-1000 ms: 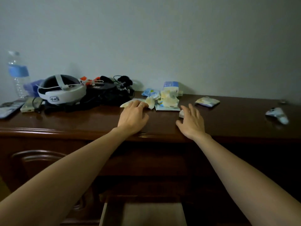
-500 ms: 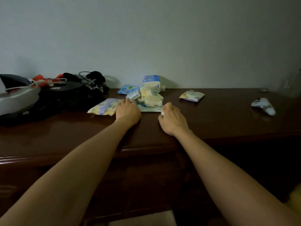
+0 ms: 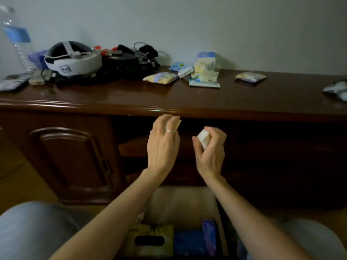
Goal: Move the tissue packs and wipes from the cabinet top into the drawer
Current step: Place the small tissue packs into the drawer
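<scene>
My left hand [image 3: 163, 143] holds a small pale pack [image 3: 177, 125] that is mostly hidden behind its fingers. My right hand [image 3: 211, 150] grips a small white tissue pack [image 3: 203, 138]. Both hands hang in front of the cabinet, below its top edge and above the open drawer [image 3: 185, 203]. On the cabinet top [image 3: 112, 98] lie a yellow wipes pack [image 3: 161, 78], a heap of tissue packs [image 3: 204, 73] with a blue-white pack upright behind, and a lone pack [image 3: 250, 76] further right.
A white headset [image 3: 72, 61], black cables and gear [image 3: 129, 66], a water bottle [image 3: 17, 38] and a phone [image 3: 13, 81] crowd the left of the top. A white controller [image 3: 337, 90] lies at the right. The drawer holds a tissue box [image 3: 150, 241] and blue packs [image 3: 195, 241].
Both hands left the cabinet top and came down in front of the cabinet, each carrying a small pack. The view tilted down, showing the open drawer.
</scene>
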### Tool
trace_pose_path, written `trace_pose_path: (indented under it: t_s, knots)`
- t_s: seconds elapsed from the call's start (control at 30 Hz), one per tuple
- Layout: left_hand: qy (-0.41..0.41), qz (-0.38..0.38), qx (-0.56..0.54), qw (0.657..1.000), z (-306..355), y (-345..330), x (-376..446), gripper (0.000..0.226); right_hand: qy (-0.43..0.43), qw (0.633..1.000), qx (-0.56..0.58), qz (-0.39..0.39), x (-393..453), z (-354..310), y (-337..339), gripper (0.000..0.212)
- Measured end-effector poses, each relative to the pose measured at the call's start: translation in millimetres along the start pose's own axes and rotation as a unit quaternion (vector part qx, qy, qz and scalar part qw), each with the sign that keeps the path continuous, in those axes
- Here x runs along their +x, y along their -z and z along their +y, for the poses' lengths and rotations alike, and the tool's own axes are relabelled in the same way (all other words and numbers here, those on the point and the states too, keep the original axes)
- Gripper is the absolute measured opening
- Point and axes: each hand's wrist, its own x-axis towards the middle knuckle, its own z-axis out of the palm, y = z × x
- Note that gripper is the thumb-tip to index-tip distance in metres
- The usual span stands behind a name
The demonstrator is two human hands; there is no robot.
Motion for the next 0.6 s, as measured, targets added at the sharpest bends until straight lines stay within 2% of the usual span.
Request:
trace_pose_path:
  t_s: [0.1, 0.17, 0.27, 0.33, 0.4, 0.47, 0.6]
  knots:
    - [0.043, -0.067, -0.007, 0.997, -30, -13, -75, 0.045, -0.149, 0.983, -0.002, -0.109, -81, 11, -5, 0.046]
    - [0.085, -0.129, 0.008, 0.988, -56, -23, -121, 0.045, -0.251, 0.946, -0.036, -0.201, -118, 26, -15, 0.048]
    - [0.157, -0.203, 0.03, 0.966, -100, -31, -183, 0.046, -0.408, 0.856, -0.014, -0.317, -158, 55, -37, 0.039]
    - [0.188, -0.218, 0.036, 0.957, -125, -33, -221, 0.044, -0.491, 0.787, 0.032, -0.373, -182, 71, -54, 0.03]
    - [0.262, -0.214, 0.033, 0.941, -142, -36, -250, 0.043, -0.558, 0.728, 0.065, -0.393, -205, 79, -71, 0.023]
    - [0.329, -0.227, 0.027, 0.916, -153, -42, -269, 0.044, -0.59, 0.693, 0.072, -0.409, -226, 83, -89, 0.02]
    - [0.371, -0.233, 0.026, 0.899, -167, -53, -292, 0.043, -0.536, 0.688, 0.045, -0.487, -256, 91, -128, 0.039]
